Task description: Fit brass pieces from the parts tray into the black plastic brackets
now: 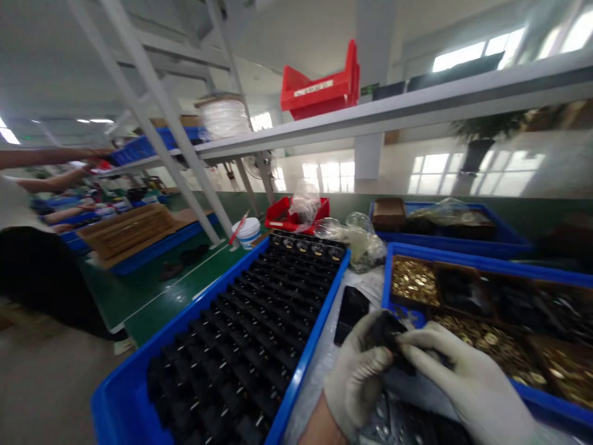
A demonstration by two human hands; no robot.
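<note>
My left hand (354,377), in a whitish glove, is closed around a small black plastic part (386,330). From the right, my gloved right hand (463,371) reaches over with thumb and fingertips pinched at that part; whatever small piece they may hold is hidden. More black parts (417,426) lie on the bench below my hands. A flat black object, perhaps a phone (351,312), rests just beyond my left hand. Left of my hands, a long blue tray (296,380) holds rows of similar black parts with small metal pins.
At right, a blue tray (386,278) has compartments of brass pieces (414,281) and black pieces. Behind stand a red bin (273,216), plastic bags (364,244) and a white bucket (248,233). A shelf (296,133) spans above. Another person (32,247) stands at far left.
</note>
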